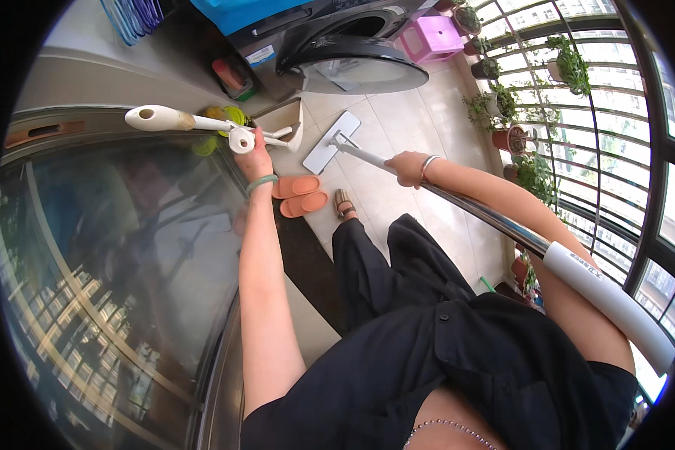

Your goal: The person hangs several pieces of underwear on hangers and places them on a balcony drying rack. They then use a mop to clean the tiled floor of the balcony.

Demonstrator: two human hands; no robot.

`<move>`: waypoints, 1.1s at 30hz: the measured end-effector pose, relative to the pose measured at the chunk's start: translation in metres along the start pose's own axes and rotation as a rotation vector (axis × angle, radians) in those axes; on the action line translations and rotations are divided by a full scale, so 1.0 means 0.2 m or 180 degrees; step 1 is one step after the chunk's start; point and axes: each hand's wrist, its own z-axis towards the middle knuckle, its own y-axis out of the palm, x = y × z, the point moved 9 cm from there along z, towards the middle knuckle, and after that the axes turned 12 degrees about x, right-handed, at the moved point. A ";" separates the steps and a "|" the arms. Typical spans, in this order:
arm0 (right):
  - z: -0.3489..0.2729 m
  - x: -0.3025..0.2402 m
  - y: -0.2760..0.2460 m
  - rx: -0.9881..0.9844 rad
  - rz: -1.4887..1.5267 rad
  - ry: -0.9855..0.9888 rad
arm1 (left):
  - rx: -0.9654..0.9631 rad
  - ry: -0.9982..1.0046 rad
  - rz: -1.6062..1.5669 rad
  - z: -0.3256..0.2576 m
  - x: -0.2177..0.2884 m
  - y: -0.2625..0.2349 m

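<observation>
Flat mop (457, 202): I grip its metal pole with my right hand (408, 168), the head on tiles beside the orange slippers (300, 194). Left hand (255, 159) clutches white handles. Light, stiff, top-heavy; I judge mid-pole the steadiest hold.

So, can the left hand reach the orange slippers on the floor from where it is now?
Probably not as things stand. The left hand is up at the glass door, gripping a white tool. The orange slippers lie far below on the floor tiles, so the person would have to let go and bend down.
</observation>
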 end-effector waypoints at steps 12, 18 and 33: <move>-0.19 0.44 0.22 -0.0265 0.0290 0.0648 | 0.0086 0.0042 0.0018 -0.09 -0.23 0.08; -0.22 0.56 0.08 -0.0076 0.0964 0.0766 | -0.0178 0.0122 0.0286 -0.14 -0.13 0.04; 0.07 0.88 -0.19 0.0106 0.2884 0.0971 | -0.1083 -0.0699 -0.0652 -0.79 0.47 0.05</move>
